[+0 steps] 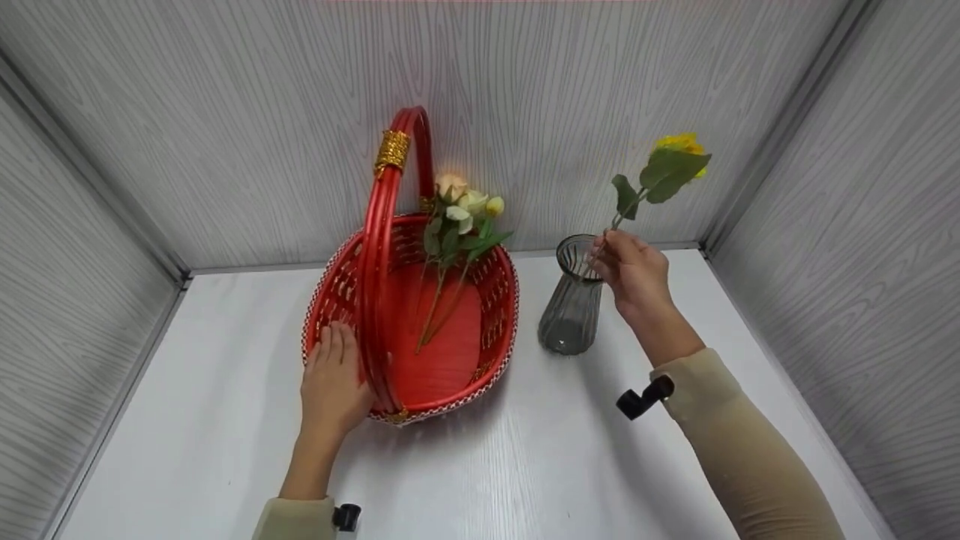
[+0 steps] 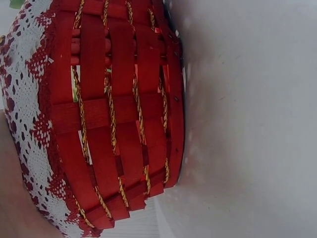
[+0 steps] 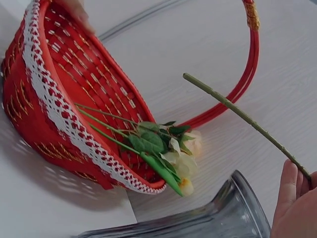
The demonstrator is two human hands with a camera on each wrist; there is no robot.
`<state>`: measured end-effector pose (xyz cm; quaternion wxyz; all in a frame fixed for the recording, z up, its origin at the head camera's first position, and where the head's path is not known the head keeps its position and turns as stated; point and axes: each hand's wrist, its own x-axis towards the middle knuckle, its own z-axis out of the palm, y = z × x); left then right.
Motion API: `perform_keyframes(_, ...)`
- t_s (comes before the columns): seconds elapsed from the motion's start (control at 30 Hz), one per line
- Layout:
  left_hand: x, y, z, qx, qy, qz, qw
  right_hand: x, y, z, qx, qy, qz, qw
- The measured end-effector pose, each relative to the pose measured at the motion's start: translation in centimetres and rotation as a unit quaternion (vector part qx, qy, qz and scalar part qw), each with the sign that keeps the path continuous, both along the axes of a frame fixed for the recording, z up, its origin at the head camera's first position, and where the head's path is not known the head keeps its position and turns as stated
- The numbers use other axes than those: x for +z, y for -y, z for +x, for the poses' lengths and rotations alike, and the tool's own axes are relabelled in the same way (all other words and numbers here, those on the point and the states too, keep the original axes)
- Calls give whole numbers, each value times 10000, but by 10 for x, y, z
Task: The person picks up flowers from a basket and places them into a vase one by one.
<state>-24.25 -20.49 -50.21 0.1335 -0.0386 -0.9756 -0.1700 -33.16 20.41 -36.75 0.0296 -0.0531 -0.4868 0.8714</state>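
Observation:
My right hand (image 1: 634, 274) pinches the stem of a yellow flower (image 1: 679, 142) with broad green leaves. Its bare lower stem (image 3: 237, 111) sticks out past the fingers, and in the right wrist view its end is outside the ribbed grey glass vase (image 1: 566, 322). The vase stands upright beside that hand, mouth up. My left hand (image 1: 334, 382) rests over the near left rim of a red woven basket (image 1: 499, 360), fingers extended, its thumb partly hidden by the arched handle (image 1: 375, 247). Inside the basket lean several pale flowers (image 1: 469, 206), stems down.
White lace trim (image 3: 64, 116) runs along the basket's rim. The basket and the vase stand on a white table (image 1: 480, 480), close to the wood-grain back panel (image 1: 262, 135). Similar panels flank both sides. A black wrist mount (image 1: 645, 397) juts from the right sleeve.

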Motion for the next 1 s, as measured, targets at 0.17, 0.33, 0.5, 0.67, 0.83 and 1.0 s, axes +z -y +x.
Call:
perform_keyframes(0.17, 0, 0, 1, 1, 21, -35, 10000, 0, -9, -6, -292, 69, -223, 9993)
perform_keyframes(0.33, -1, 0, 1, 39, -18, -33, 10000, -1, -18, -11, -467, 24, -481, 9977)
perform_keyframes(0.5, -1, 0, 1, 73, -45, -62, 9999, 2, -25, -14, -548, -94, -537, 9970)
perform_keyframes(0.67, 0, 0, 0, 55, -56, -12, 10000, 7, -32, -16, -598, -206, -778, 9950)
perform_keyframes(0.83, 1, 0, 0, 58, 43, 7, 10000, 10, -36, -19, -738, -207, -945, 9926)
perform_keyframes(1.0, 1, -1, 1, 67, 55, -28, 10000, 10, -40, -23, -1012, -211, -1018, 9894)
